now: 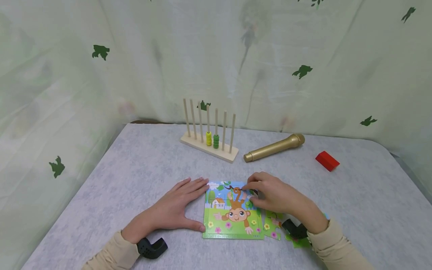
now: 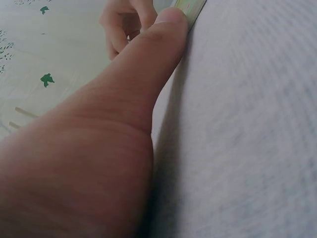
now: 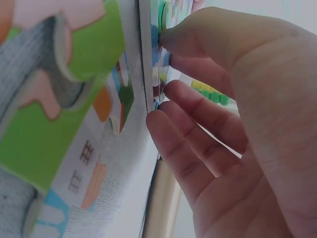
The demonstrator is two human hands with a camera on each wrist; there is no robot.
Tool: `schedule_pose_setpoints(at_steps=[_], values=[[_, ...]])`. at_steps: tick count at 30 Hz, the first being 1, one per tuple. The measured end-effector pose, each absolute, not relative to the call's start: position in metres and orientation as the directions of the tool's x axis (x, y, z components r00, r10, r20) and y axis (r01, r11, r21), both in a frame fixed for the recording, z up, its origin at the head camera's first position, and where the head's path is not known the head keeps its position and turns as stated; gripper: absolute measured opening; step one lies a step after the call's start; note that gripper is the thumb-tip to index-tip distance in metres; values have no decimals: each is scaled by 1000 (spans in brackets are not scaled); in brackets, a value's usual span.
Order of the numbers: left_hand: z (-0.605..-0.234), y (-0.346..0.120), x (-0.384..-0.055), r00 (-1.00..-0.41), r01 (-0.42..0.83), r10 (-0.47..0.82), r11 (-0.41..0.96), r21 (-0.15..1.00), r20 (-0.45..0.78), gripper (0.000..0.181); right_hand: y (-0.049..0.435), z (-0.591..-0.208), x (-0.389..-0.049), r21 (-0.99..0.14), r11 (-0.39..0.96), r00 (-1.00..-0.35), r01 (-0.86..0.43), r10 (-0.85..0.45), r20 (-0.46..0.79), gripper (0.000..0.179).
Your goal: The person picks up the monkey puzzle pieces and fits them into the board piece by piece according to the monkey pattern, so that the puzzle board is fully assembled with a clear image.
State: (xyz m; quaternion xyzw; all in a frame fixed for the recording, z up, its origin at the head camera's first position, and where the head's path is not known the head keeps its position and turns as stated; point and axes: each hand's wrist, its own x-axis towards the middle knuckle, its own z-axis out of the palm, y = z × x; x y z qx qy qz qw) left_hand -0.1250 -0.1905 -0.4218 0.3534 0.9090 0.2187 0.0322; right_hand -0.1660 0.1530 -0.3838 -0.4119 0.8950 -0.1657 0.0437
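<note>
A square jigsaw puzzle board point(image 1: 233, 232) with a monkey picture lies flat before me. My left hand point(image 1: 175, 208) is spread flat at its left side, fingertips at the upper left corner and thumb point(image 2: 171, 29) at the lower left edge. Over the upper right corner, my right hand point(image 1: 273, 193) pinches a puzzle piece point(image 1: 254, 192) between thumb and fingers, close against the board; the hand partly hides it. In the right wrist view the other fingertips point(image 3: 158, 121) rest at the board's edge. Loose puzzle pieces point(image 1: 271, 225) lie right of the board, partly under the right wrist.
Behind the board stands a wooden peg rack point(image 1: 222, 153) with yellow beads point(image 1: 209, 139) and green beads point(image 1: 216, 141). A gold microphone point(image 1: 273, 148) lies to its right, and a red block point(image 1: 327, 161) farther right. A pale curtain point(image 1: 216, 56) hangs behind the table.
</note>
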Motion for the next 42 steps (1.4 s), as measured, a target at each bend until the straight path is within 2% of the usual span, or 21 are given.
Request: schedule_pose_setpoints(at_steps=[18, 36, 42], values=[[-421, -192, -123, -762, 604, 645, 674, 426, 58, 114, 161, -372, -165, -338, 636, -676, -694, -737, 0, 35], [-421, -191, -124, -757, 606, 650, 666, 434, 59, 113, 187, -364, -163, -434, 637, -683, -637, -728, -66, 39], [-421, -191, -124, -754, 613, 653, 666, 425, 64, 113, 199, -359, -164, -473, 677, -702, -564, -694, -156, 44]])
